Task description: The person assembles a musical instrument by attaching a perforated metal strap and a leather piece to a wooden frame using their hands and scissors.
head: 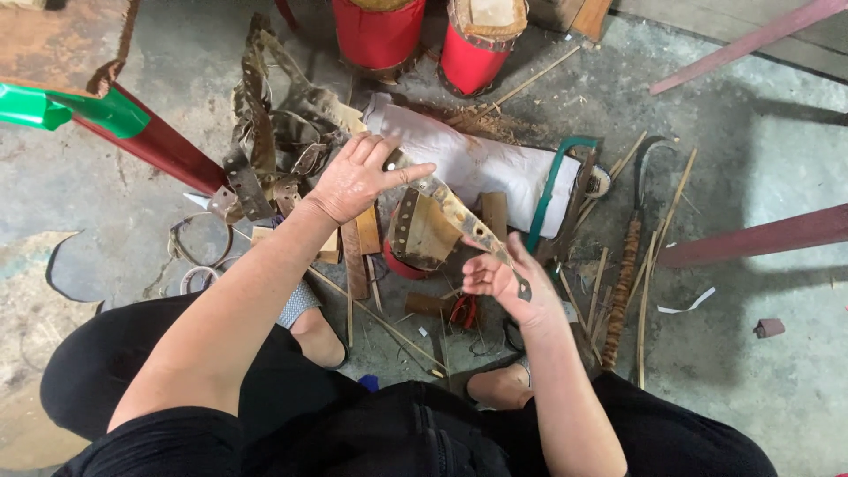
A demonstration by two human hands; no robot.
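Both hands hold one long, worn brown leather strip with punched holes (459, 216) above the concrete floor (777, 141) — the left hand (358, 177) in a closed grip on its upper end, the right hand (503, 278) pinching its lower end. Just beyond lie a white cloth bundle (477, 159) and a green-framed saw (555, 181).

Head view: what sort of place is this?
Probably a floor-level craft workshop, perhaps for drums: red drums, a heap of hide strips, a sickle and bamboo splints on bare concrete.

Red drums (380, 35), green-handled saw (555, 181), white cloth (477, 159) — brown punched strip (459, 216)
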